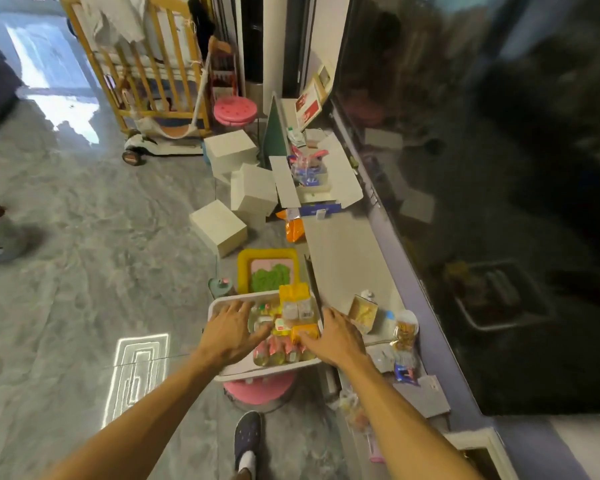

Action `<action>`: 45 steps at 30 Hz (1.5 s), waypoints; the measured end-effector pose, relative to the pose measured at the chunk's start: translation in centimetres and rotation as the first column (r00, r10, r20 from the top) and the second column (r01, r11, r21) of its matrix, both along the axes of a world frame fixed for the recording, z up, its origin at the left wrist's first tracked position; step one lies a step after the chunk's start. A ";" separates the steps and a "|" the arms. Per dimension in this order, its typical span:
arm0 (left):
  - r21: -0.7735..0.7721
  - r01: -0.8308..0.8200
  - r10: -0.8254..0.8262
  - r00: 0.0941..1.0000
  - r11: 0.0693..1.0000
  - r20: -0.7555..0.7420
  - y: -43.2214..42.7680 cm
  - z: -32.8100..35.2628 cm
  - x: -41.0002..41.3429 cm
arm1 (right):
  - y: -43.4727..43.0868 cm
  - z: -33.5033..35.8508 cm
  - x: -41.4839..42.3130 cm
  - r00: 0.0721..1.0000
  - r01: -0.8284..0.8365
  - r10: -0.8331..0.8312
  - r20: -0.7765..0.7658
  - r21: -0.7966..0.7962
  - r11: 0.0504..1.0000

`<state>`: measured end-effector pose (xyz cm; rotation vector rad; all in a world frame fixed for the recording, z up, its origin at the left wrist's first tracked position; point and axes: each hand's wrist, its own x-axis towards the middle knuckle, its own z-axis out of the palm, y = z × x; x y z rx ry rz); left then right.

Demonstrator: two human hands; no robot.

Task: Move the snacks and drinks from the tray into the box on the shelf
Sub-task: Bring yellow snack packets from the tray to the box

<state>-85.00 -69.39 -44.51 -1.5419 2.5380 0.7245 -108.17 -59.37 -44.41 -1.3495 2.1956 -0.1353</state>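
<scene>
A white tray (pixel 222 304) rests on a pink stool (pixel 258 389) right in front of me. It holds yellow snack packets (pixel 296 303), an orange packet (pixel 305 332) and several small pink-capped drink bottles (pixel 278 351). My left hand (pixel 231 332) lies spread over the tray's left side, fingers apart, touching the items. My right hand (pixel 338 337) reaches into the tray's right side with its fingers around the orange packet. Farther along the shelf (pixel 343 258) stands an open white box (pixel 312 181) holding colourful packets.
Several white boxes (pixel 219 226) lie on the floor beside the shelf, with a yellow inflatable tray (pixel 267 270) just beyond the stool. Loose snacks (pixel 404 332) and a bottle sit on the shelf to my right. A dark glass screen (pixel 482 168) runs along the right.
</scene>
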 end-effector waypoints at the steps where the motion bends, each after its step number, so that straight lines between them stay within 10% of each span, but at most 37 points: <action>1: 0.028 0.005 -0.005 1.000 1.000 0.013 -1.1 -0.9 -0.8 | -0.7 -1.5 -0.3 1.000 0.012 -0.012 0.011 0.018 1.000; 9: 0.185 0.010 -0.024 0.997 0.983 0.076 -6.6 -12.1 -7.2 | -5.2 -13.2 -2.2 0.992 0.073 -0.090 0.085 0.185 0.980; 25: 0.337 0.032 -0.077 0.990 0.941 0.121 -11.0 -30.9 -16.9 | -7.6 -34.1 -6.1 0.946 -0.269 0.309 -0.100 0.292 0.918; 45: 0.120 -0.053 0.071 0.986 0.991 -0.153 -15.5 -15.1 -15.6 | -10.5 -17.7 -11.7 0.998 -0.066 0.066 -0.001 -0.033 0.997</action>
